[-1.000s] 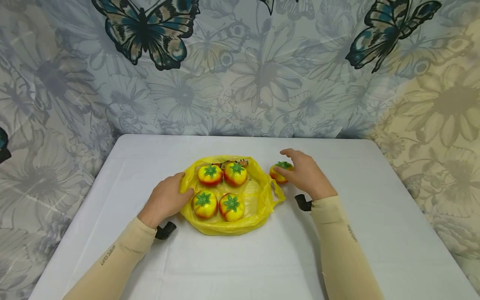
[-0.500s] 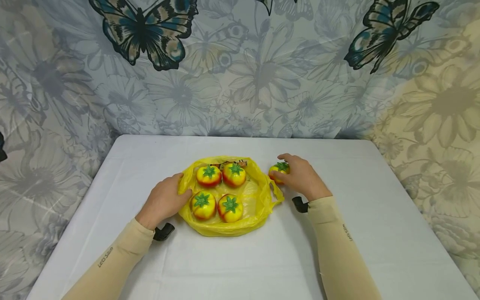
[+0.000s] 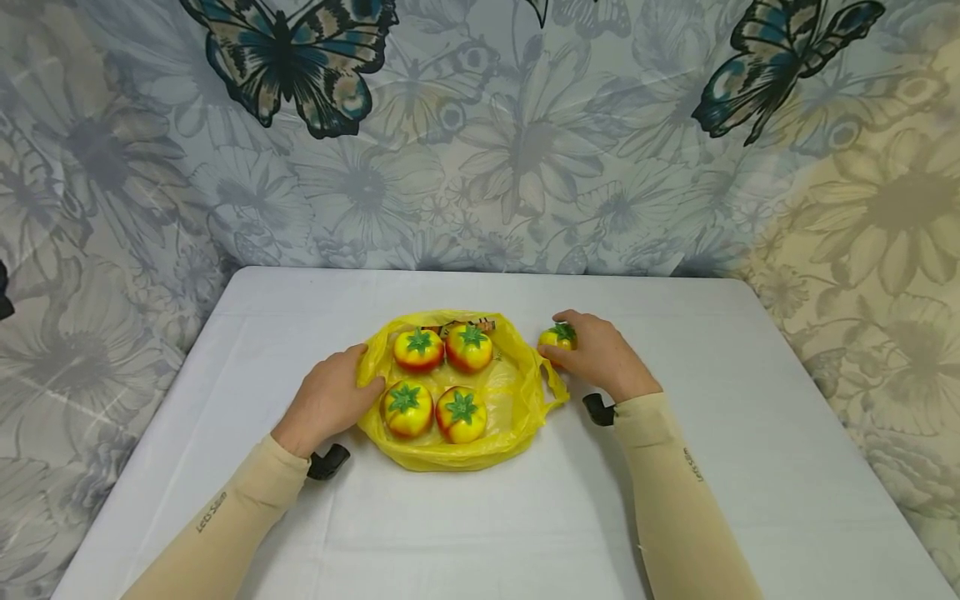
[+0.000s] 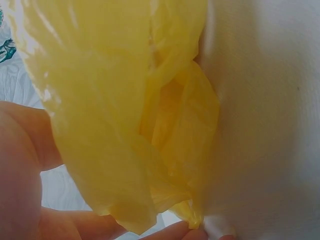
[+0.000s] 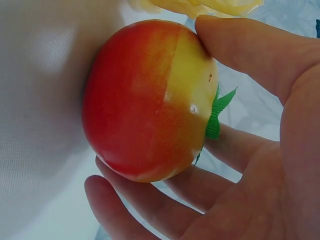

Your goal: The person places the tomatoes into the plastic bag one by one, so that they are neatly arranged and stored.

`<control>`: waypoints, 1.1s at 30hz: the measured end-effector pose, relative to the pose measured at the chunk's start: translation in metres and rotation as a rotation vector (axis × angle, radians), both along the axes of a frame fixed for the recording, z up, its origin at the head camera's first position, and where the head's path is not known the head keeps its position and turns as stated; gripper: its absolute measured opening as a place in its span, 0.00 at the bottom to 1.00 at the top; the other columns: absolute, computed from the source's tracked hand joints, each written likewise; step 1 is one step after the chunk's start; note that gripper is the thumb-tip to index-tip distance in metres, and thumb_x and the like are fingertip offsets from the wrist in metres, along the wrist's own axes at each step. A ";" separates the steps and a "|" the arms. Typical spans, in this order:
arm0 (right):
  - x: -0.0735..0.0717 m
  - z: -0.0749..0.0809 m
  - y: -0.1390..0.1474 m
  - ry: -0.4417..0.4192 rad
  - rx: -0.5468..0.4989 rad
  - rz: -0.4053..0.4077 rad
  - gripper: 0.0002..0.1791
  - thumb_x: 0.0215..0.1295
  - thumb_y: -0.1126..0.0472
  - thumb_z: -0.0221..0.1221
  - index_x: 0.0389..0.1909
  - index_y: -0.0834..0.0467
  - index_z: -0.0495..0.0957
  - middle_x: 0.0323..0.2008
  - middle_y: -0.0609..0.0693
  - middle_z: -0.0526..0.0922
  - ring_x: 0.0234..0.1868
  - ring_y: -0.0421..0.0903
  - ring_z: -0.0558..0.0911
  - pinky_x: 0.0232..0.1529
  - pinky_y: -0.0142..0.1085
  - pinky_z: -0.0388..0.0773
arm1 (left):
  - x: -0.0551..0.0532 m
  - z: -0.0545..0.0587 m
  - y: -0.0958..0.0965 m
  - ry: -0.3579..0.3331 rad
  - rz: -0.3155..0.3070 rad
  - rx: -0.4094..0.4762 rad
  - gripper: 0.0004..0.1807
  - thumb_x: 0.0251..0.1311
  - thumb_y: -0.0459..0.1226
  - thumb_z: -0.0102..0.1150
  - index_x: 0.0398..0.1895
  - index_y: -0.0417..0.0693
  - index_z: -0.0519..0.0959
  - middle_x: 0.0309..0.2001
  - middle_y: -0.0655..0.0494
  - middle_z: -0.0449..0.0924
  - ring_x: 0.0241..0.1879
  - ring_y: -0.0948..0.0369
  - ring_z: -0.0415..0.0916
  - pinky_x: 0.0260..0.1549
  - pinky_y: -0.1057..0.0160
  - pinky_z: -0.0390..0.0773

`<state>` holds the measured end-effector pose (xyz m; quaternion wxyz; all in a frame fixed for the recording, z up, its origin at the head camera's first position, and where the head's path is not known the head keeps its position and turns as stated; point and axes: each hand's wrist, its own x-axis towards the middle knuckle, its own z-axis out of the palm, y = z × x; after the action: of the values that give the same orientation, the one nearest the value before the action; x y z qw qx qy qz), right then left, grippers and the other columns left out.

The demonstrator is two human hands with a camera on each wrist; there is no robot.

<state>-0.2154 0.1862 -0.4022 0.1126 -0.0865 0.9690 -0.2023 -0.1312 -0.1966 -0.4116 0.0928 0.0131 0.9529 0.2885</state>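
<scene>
A yellow plastic bag [image 3: 513, 421] lies spread on the table with its mouth turned up. Several red-and-yellow toy tomatoes [image 3: 406, 410] with green leafy tops sit inside it. At the bag's left rim, my left hand [image 3: 330, 400] grips the plastic between thumb and fingers; in the left wrist view the yellow film [image 4: 100, 100] hangs between them. Just right of the bag, my right hand [image 3: 603, 354] holds one more toy tomato [image 5: 145, 100], thumb on one side and fingers curled round the other. That tomato is close to or on the tabletop; I cannot tell which.
The table [image 3: 450, 533] has a white cover. A bag handle loop [image 3: 555, 387] sticks out to the right, near my right hand. Behind the table hangs a cloth backdrop [image 3: 525, 167] with flowers and butterflies. Black wrist mounts [image 3: 328, 462] sit under both wrists.
My right hand has moved slightly left and closed its fingers round the tomato beside the bag. My left hand and the bag have stayed in place.
</scene>
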 end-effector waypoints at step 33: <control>0.023 0.037 -0.008 0.175 -0.088 0.039 0.34 0.74 0.44 0.67 0.74 0.55 0.74 0.70 0.61 0.79 0.57 0.57 0.83 0.58 0.53 0.85 | 0.001 -0.001 0.001 0.017 -0.002 0.000 0.38 0.76 0.45 0.54 0.82 0.31 0.62 0.71 0.30 0.77 0.62 0.41 0.78 0.66 0.37 0.75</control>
<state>-0.1928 0.1784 -0.3651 0.0274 -0.1277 0.9634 -0.2340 -0.1304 -0.1961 -0.4124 0.0851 0.0163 0.9536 0.2883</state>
